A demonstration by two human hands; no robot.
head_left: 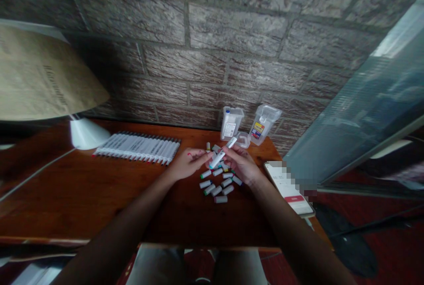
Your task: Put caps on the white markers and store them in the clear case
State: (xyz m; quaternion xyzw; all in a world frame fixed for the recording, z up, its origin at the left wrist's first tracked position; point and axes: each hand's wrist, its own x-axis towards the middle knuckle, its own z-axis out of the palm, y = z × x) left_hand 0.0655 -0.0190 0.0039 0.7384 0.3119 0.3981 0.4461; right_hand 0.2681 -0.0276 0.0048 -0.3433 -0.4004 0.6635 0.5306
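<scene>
while hand (244, 163) holds marker (223, 153), labels (258, 129) blur

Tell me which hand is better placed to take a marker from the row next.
Probably the left hand: it lies nearest the row of markers. The right hand is farther off and grips a single marker. Whether the left one also touches it is unclear.

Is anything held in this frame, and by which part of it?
Yes: a white marker, pinched around its middle by the right hand. Whether the left hand, close beside it, holds anything cannot be told.
</scene>
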